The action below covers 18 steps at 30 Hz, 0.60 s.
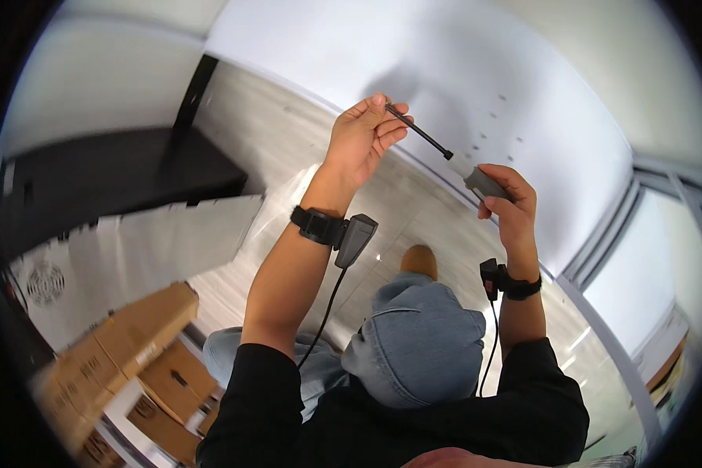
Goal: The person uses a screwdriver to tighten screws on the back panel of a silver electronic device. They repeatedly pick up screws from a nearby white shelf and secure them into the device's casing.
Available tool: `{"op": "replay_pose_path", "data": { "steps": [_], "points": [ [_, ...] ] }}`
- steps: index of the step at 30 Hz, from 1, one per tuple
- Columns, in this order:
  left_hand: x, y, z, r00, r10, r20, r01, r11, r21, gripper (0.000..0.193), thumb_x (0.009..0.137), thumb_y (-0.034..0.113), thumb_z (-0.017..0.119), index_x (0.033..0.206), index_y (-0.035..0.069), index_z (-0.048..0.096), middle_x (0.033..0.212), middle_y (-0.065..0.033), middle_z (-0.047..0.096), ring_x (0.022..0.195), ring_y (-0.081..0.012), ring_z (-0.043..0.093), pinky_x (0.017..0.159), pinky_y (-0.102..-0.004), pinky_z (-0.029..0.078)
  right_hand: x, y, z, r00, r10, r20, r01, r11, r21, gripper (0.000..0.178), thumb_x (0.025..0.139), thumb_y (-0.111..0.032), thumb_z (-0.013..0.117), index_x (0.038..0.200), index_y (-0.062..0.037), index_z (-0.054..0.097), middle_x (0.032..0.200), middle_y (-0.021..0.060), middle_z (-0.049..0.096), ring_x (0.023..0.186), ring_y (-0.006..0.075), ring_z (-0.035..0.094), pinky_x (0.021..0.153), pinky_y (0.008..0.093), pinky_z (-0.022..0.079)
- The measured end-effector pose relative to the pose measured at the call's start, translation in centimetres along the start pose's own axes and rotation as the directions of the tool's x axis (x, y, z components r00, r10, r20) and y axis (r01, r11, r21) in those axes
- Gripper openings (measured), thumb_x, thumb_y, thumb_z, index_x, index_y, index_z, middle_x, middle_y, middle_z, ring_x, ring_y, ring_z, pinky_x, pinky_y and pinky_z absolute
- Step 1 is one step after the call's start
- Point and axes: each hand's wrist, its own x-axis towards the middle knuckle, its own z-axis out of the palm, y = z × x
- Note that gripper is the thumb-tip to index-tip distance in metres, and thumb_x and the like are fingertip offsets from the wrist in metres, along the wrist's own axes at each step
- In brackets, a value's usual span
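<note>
A screwdriver point(425, 136) with a long black shaft and a grey-and-white handle slants between my two hands. My right hand point(508, 200) wraps round its handle. At the far end of the shaft, the thumb and forefinger of my left hand point(364, 134) pinch the tip, with the other fingers loosely curled. Whether a small screw or bit is also between those fingertips is too small to tell. Beyond both hands stands a white panel point(554, 93) with several small dark holes, and the shadow of my hands falls on it.
To the left are a black box-like unit point(117, 175) and a pale metal panel point(148, 242) with a round vent. Cardboard boxes point(125, 335) are stacked at the lower left. A grey metal frame point(608, 226) runs along the right. My knee and brown shoe point(420, 261) are below my hands.
</note>
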Motion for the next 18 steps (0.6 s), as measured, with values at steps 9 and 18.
{"op": "replay_pose_path", "data": {
  "steps": [9, 18],
  "points": [
    [-10.5, 4.1, -13.1, 0.93, 0.244, -0.275, -0.279, 0.955, -0.098, 0.02, 0.096, 0.02, 0.05, 0.09, 0.002, 0.058, 0.094, -0.0132, 0.066, 0.078, -0.0171, 0.067, 0.071, -0.0252, 0.058, 2.3, -0.4, 12.0, 0.914, 0.081, 0.397, -0.015, 0.986, -0.166, 0.04, 0.07, -0.001, 0.052, 0.11, 0.0025, 0.061, 0.082, 0.007, 0.062, 0.056, 0.0093, 0.052, 0.051, 0.0217, 0.04],
    [-19.6, 4.6, -19.7, 0.814, 0.341, -0.471, -0.395, 0.919, -0.016, 0.015, 0.094, 0.014, 0.052, 0.089, 0.001, 0.058, 0.09, -0.0131, 0.066, 0.074, -0.0167, 0.066, 0.069, -0.0261, 0.056, 0.2, -1.9, 20.8, 0.794, 0.205, 0.572, 0.024, 0.93, -0.367, 0.039, 0.072, 0.0, 0.052, 0.109, 0.0012, 0.062, 0.079, 0.0051, 0.06, 0.055, 0.0082, 0.051, 0.051, 0.0213, 0.04]
  ]
}}
